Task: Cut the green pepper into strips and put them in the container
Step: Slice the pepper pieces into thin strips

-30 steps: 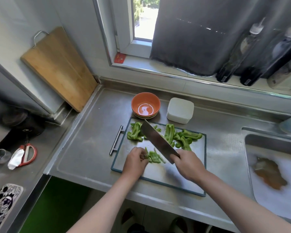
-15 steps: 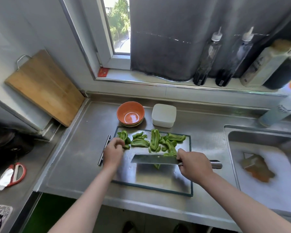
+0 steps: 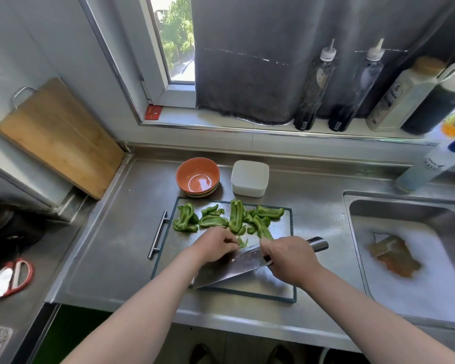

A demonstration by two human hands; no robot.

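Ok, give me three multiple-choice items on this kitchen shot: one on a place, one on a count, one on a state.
1. The white square plastic container stands: A in the sink; B beside the orange ceramic bowl; C on the wooden board.
2. Pointed-nozzle squeeze bottles on the windowsill: A two; B one; C five.
3. The right hand: A hangs open; B holds a bowl; C grips the steel cleaver.
B, it sits just right of the bowl; A, two white nozzles show; C, fingers wrap its handle.
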